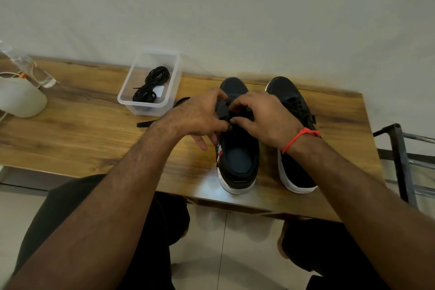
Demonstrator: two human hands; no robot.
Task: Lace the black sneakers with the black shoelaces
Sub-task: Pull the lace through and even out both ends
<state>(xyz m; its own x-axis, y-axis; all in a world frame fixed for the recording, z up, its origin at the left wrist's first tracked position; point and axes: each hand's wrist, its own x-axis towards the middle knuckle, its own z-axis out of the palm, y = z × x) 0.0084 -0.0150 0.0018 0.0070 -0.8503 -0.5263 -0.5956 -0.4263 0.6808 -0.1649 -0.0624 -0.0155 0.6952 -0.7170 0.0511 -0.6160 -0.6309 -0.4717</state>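
Observation:
Two black sneakers with white soles stand side by side on the wooden table [89, 134], toes toward the wall. Both my hands work over the eyelet area of the left sneaker [237, 155]. My left hand [200, 115] pinches the black shoelace [150, 123] at the shoe's left side; the lace's loose end trails left across the table. My right hand [261, 117], with a red wrist cord, has curled fingers pinching the lace over the tongue. The right sneaker [292, 101] has a lace in it and is partly hidden by my right wrist.
A clear plastic box [150, 82] with a bundle of black laces stands left of the shoes. At the far left are a white rounded object [21, 99] and a clear bottle [28, 66]. A dark metal rack [404, 160] stands right of the table.

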